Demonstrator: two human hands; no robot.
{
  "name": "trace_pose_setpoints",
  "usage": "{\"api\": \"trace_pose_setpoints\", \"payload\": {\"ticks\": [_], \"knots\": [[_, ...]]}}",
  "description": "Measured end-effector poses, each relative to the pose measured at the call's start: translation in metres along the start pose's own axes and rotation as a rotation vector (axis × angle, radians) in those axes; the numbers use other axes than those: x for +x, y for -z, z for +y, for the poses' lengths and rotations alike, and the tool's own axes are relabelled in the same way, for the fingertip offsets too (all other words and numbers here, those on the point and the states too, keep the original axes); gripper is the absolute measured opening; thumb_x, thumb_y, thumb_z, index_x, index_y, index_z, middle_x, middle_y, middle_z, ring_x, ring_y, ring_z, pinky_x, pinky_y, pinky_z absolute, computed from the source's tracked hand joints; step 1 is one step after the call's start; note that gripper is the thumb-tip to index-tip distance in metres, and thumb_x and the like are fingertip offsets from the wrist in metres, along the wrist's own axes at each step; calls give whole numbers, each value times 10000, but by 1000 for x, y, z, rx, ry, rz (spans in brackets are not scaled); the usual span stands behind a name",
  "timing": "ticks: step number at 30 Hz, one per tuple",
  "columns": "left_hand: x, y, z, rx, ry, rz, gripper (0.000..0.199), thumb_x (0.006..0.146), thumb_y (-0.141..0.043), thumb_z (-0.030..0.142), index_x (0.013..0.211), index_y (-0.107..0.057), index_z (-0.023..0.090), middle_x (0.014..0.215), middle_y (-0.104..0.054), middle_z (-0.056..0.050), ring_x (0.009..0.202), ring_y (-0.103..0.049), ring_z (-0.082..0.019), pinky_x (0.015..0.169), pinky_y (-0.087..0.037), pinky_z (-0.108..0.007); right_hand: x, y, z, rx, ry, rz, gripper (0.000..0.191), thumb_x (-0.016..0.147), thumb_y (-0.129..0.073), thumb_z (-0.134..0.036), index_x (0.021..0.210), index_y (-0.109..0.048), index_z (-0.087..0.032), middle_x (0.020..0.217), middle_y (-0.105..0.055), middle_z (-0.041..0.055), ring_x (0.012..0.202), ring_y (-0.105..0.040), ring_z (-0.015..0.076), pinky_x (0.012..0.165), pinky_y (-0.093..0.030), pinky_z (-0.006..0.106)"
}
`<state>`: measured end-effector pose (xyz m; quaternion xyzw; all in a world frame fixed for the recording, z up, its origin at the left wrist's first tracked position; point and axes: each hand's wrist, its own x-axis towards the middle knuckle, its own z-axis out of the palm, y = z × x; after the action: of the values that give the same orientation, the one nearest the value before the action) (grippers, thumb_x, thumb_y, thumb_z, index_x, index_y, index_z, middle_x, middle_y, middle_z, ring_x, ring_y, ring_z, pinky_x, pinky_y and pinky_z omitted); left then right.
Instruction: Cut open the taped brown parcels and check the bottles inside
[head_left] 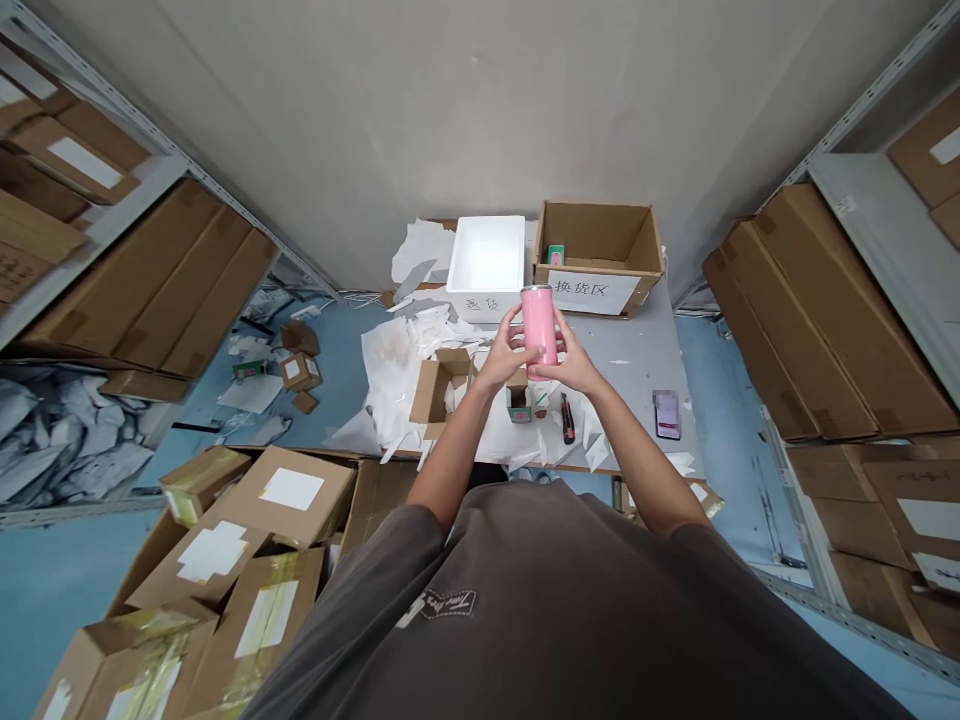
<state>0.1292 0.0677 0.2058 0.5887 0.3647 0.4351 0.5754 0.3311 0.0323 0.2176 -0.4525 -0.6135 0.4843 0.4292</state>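
Upright between my two hands is a pink tumbler point(539, 328) with a silvery rim, lifted above the table. My left hand point(507, 355) wraps its left side, and my right hand point(576, 358) grips its right side, low down. Just below stands a small green box point(518, 402) with its top flaps up. An opened brown carton point(433, 390) with white paper inside sits to the left of it. A red and black box cutter point(567, 418) lies on the table below my right hand.
A white bin point(486, 299) and a labelled cardboard box point(600, 290) holding a small green box stand at the back. White paper point(386, 360) litters the table's left side; a phone point(667, 415) lies at right. Taped parcels point(300, 490) fill a large box at lower left. Shelves flank both sides.
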Motion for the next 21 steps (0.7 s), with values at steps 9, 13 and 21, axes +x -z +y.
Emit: {"api": "trace_pose_setpoints", "payload": {"ticks": [9,13,21], "knots": [[2,-14,0,176,-82,80,1271,774,-946,443,1787,-187,319,1710,-441,-137,1423,-583,-355,1191,-521,-513,-9,-23,-7,-118,-5,65,1295,782,-911,-362,1801,-111,-362,1645,-500,139,1406,-591,417,1098,-597,553],[0,-13,2,198,-96,129,1311,749,-960,422,1787,-163,352,1622,-535,-130,1305,-663,-332,1135,-569,-515,-12,-20,-6,-145,-46,79,1301,779,-925,-366,1797,-116,-397,1653,-480,140,1456,-544,449,1111,-584,584],[-2,-10,2,5,-87,-11,1251,863,-875,443,1786,-33,377,1561,-589,-128,1315,-674,-311,1085,-607,-499,-7,-4,-2,125,37,-92,1290,815,-900,-473,1788,-55,-417,1678,-487,103,1355,-655,339,1076,-619,507]]}}
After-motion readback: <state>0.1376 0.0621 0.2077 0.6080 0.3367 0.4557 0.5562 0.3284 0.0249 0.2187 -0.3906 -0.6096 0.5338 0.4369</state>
